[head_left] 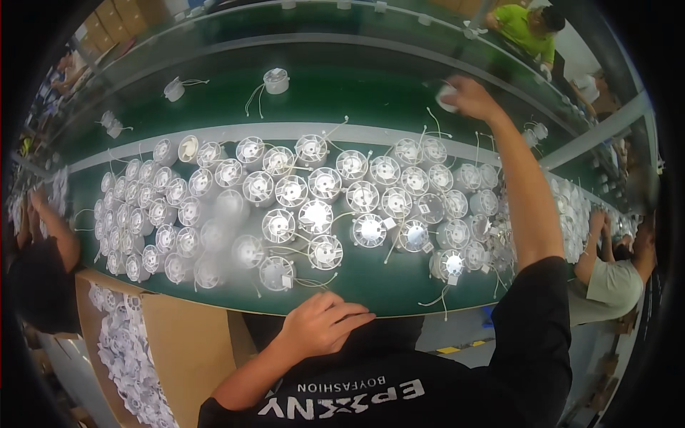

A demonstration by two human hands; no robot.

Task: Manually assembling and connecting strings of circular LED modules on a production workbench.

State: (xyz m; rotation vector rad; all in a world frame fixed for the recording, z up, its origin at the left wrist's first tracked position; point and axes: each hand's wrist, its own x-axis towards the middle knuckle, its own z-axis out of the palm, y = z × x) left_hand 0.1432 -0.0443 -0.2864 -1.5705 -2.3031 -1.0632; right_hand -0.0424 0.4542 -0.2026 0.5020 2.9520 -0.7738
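At near left, see a box [189, 324] of white parts [125, 349] beside the table [378, 282]. Further right, find housings [292, 191] crowded together, with a green strip [374, 301] showing along the near edge. At that edge, see the left hand [325, 324], fingers half-curled; cannot tell the grip beneath. At far right, over the belt [357, 93], see the right hand [467, 98], fingers clamped on a blurred white housing [447, 99], with wide green room to its left.

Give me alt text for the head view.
A person's right-hand grip holds a blurred, rounded white part beyond a long grey rail. Round white plastic housings crowd the flat green table; the left-hand grip is near its front edge.
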